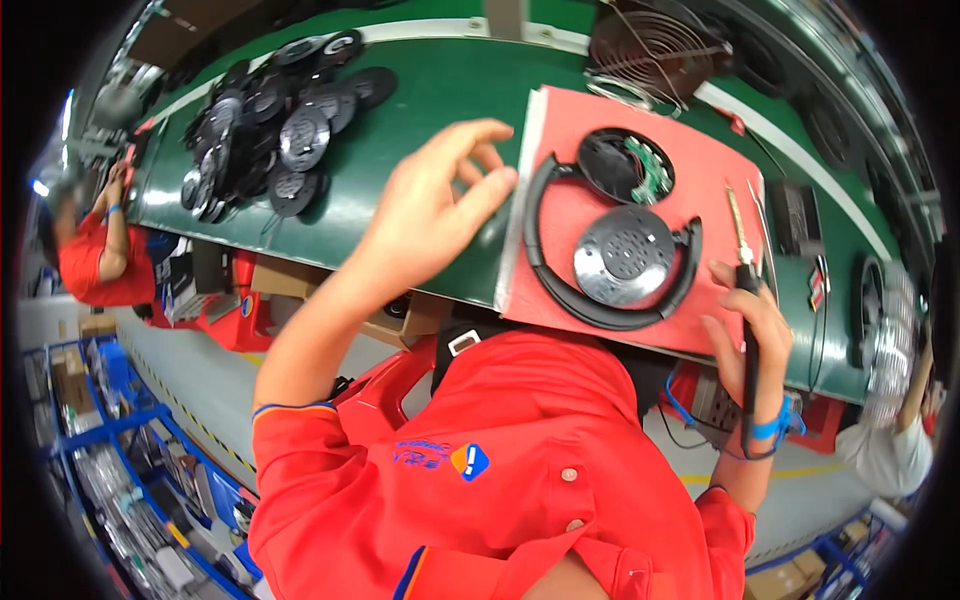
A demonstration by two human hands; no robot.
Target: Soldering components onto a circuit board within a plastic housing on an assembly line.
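Observation:
A black headphone headband [540, 235] lies curved on a red pad, with one round perforated ear cup [625, 255] at its inner side. Just beyond is an opened ear cup shell [605, 165], a green circuit board [650, 170] showing inside it. My left hand [435, 200] is over the bench left of the pad, fingers curved, thumb and index finger apart, nothing between them. At the pad's right edge my right hand [760, 325] holds a soldering iron [746, 280], its metal tip pointing away from me. Beside the tip lies a slim metal tool, perhaps tweezers [762, 225].
A heap of black round ear cup parts [265, 120] covers the green bench's left part. Behind the red pad [700, 150] stands a fan with a wire guard [655, 45]. A dark box [797, 218] sits at right. Co-workers [100, 245] are at far left and right.

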